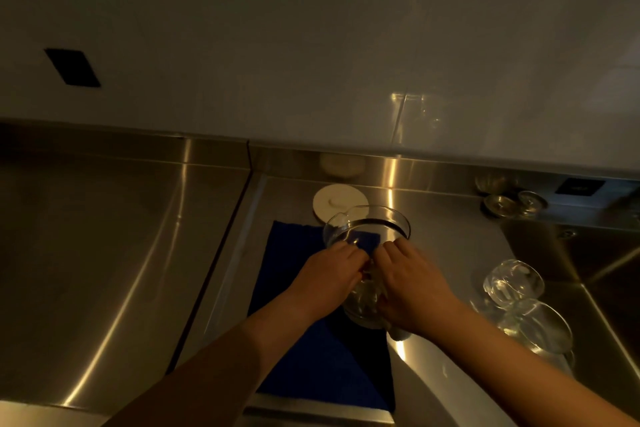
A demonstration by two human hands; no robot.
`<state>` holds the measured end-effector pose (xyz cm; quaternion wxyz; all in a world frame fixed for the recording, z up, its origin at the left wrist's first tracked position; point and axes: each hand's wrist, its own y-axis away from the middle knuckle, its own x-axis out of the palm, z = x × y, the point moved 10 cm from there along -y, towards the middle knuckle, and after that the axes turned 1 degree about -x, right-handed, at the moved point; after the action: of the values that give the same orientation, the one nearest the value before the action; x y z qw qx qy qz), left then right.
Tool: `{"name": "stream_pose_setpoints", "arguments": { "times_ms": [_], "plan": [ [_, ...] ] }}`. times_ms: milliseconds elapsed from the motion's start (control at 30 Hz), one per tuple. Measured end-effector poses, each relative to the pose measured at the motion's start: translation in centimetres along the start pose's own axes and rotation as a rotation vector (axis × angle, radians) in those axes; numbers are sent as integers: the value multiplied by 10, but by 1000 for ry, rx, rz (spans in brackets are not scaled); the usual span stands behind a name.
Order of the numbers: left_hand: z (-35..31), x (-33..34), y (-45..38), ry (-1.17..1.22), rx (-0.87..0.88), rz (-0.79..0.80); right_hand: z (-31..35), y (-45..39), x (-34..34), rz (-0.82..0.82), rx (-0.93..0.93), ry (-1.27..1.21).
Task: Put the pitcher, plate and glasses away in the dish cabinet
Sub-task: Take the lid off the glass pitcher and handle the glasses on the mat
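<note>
A clear glass pitcher stands on a blue cloth in the middle of the steel counter. My left hand grips its near left side and my right hand grips its near right side, fingers curled round the glass. A white round plate or lid lies flat just behind the pitcher. Two clear glasses stand upside down on the counter to the right of my right forearm.
The steel counter runs left and right under a white wall. A sink basin opens at the right, with metal strainer pieces at its back edge. A black patch is on the wall at left.
</note>
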<state>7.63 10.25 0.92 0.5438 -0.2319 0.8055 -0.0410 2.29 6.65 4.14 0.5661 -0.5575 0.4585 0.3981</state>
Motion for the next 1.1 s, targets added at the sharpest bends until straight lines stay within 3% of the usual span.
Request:
{"name": "stream_pose_setpoints", "arguments": {
  "times_ms": [467, 767, 1100],
  "plan": [
    [27, -4, 4, 45, -90, -9, 10, -5, 2, 26, 4, -74],
    [47, -9, 6, 85, -185, -18, 11, -10, 37, 193, 6, -93],
    [70, -15, 14, 141, -280, -52, 24, -12, 29, 211, -38, -119]
  ]
}}
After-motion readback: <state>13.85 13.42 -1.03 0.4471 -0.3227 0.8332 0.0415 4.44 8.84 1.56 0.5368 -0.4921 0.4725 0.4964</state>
